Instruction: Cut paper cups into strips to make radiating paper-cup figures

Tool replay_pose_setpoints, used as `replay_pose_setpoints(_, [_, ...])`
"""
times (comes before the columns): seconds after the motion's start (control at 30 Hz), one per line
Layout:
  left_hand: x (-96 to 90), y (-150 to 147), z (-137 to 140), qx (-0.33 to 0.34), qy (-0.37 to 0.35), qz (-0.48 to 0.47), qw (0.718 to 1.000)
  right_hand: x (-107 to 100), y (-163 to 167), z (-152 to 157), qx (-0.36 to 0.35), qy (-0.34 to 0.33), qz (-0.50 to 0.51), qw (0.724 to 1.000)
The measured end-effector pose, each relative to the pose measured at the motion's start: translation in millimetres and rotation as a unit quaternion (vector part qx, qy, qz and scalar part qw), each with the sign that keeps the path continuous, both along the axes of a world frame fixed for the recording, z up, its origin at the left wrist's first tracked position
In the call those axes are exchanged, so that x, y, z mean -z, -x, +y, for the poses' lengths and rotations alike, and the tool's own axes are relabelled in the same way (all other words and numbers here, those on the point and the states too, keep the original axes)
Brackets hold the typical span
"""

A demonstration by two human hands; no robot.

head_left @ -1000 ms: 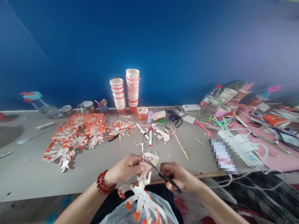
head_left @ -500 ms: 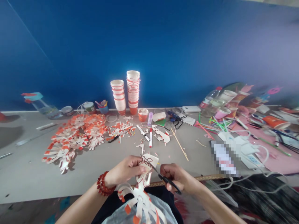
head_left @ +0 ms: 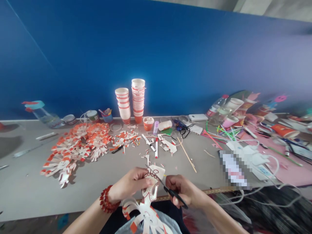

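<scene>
My left hand point(head_left: 136, 182), with a red bead bracelet on its wrist, pinches a white paper cutout point(head_left: 149, 195) made from a paper cup. Dark red outlines are drawn on its upper part, and orange-tipped strips fan out from its lower part over my lap. My right hand point(head_left: 181, 190) is closed around the black handles of a pair of scissors point(head_left: 174, 194). The scissor blades lie across the drawn upper part of the cutout, just beyond my left thumb. How far apart the blades stand is hard to make out.
Finished-looking orange and white cutouts point(head_left: 80, 143) pile up on the left. Two cup stacks point(head_left: 138, 100) stand by the blue wall. Paper scraps point(head_left: 125, 139), markers point(head_left: 156, 148) and wooden sticks point(head_left: 187, 155) lie mid-table. A phone point(head_left: 232, 169) and a white power strip point(head_left: 253, 159) are on the right.
The camera view has tilted up slightly, so the table and hands sit a little lower. Both hands keep their grips, with the scissors still at the cutout's upper part.
</scene>
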State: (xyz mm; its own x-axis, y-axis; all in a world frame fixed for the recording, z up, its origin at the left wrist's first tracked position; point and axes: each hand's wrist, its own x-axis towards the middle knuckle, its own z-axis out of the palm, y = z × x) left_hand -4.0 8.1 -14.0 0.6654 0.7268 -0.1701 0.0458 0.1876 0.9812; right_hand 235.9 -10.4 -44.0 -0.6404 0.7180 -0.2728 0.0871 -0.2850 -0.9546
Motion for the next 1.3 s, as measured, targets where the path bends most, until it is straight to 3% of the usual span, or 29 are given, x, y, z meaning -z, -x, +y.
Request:
replay_pose_setpoints(0.27, [-6.4, -3.7, -2.1, -0.005, 0.008, -0.007, 1.0, 3.4, -0.5, 0.7, 0.006, -0.021, -0.017, 1.0])
replay_pose_setpoints(0.5, [3.0, -3.7, -3.3, -0.033, -0.017, -0.009, 0.999, 4.5, 2.6, -1.6, 0.006, -0.025, 0.018, 1.0])
replay_pose_setpoints(0.6, [6.7, -7.1, -7.4, -0.087, -0.019, -0.01, 0.996, 5.2, 6.7, -3.5, 0.01, -0.023, 0.048, 0.999])
replay_pose_setpoints(0.8, [13.2, -11.9, -18.2, -0.166, 0.044, 0.015, 0.985, 6.6, 14.4, -6.6, 0.007, -0.023, 0.084, 0.996])
replay_pose_setpoints(0.93, [16.4, -10.8, -19.8, -0.266, -0.002, 0.079, 0.961, 7.3, 17.5, -7.5, 0.016, -0.036, 0.102, 0.994])
replay_pose_setpoints(1.07, [14.3, -15.5, -20.8, -0.23, -0.063, 0.037, 0.97, 5.2, 21.1, -9.8, 0.048, -0.037, 0.112, 0.992])
replay_pose_setpoints(1.3, [17.5, -19.8, -21.5, -0.266, -0.016, -0.051, 0.963, -4.3, 18.8, -17.3, 0.082, -0.016, 0.111, 0.99])
